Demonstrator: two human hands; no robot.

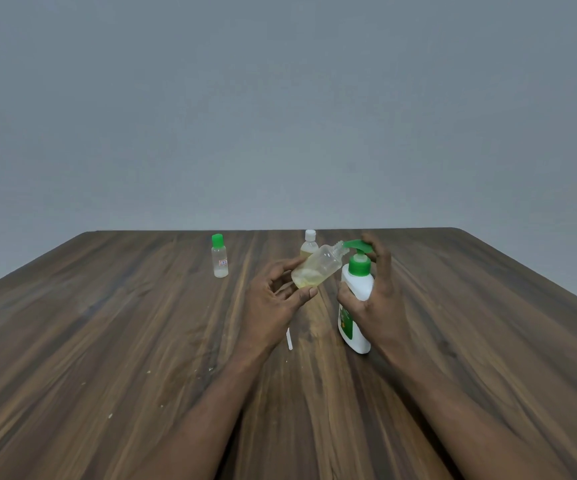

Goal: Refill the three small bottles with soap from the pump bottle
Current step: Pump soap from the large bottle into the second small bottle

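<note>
Our left hand [273, 299] grips the tilted, uncapped small bottle [318, 268], mouth at the pump head [356, 244]; our right hand [379, 303] wraps the pump bottle [359, 287], fingers [384, 261] up top.

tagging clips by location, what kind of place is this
Probably a plain indoor room, perhaps a staged work spot; it is hard to say more. It shows a bare grey wall, a dark wood-grain table, and little beyond a pump bottle and an uncapped small bottle.
</note>
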